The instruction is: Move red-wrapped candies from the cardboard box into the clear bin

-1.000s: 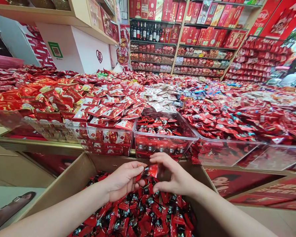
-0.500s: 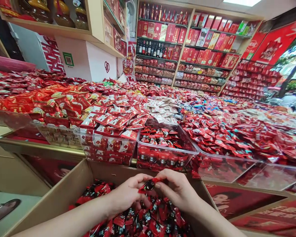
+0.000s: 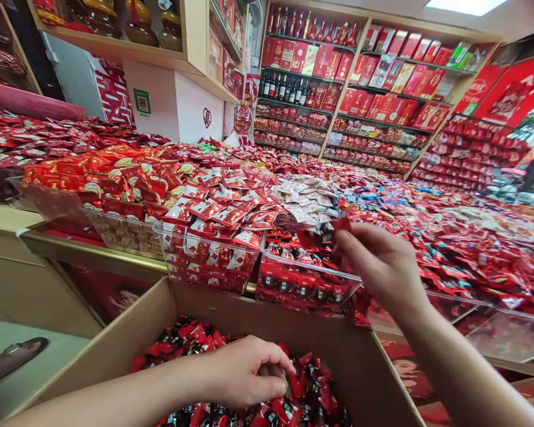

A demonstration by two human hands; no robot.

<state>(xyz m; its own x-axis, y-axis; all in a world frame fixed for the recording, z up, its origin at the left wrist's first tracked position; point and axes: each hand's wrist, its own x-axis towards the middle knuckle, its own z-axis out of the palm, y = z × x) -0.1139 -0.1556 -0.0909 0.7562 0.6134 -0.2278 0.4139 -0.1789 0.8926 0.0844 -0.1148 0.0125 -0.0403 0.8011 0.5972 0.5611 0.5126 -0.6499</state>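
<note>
Inside the cardboard box lies a heap of red and black wrapped candies. My left hand is down in that heap, its thumb and fingers curled in a pinch at a red candy wrapper. Up over a clear plastic bin, my right hand pinches a wrapped candy by one end of its wrapper. Matching red and black candies are packed in rows in the bin. My right fingertips partly cover the bin's right side.
A bin of red and white packets adjoins on the left. Loose red candies are heaped to the right. White packets lie behind. Shelves with bottles and boxes stand at the back. A shoe shows at lower left.
My hands, together on one candy over the box before, have separated. The right has carried a candy up and forward over the bin; the left has dropped into the heap.
</note>
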